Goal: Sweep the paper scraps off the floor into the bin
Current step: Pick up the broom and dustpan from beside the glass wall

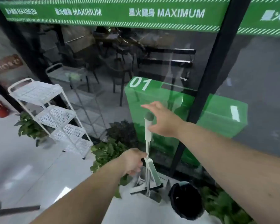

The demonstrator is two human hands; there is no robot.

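1. Glossy white floor (31, 167) by a glass wall. The broom (148, 139) stands there with the dustpan (153, 172) clipped on, black bin (186, 199) just right of it.
2. Left hand (133, 160) is clamped low on the broom, at the clip. Right hand (163, 122) is at the handle top, fingers spread and not closed.
3. To pick it up, I'd wrap the right hand round the top first, then lift straight, clear of the plant (107, 152) and bin.
4. The broom's long axis is near vertical, head down. No scraps in view.

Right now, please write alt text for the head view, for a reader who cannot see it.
A person's left hand grips the shaft of a white long-handled broom and dustpan set by a glass wall, while the open right hand hovers at its grey-capped top. A round black bin stands beside it.
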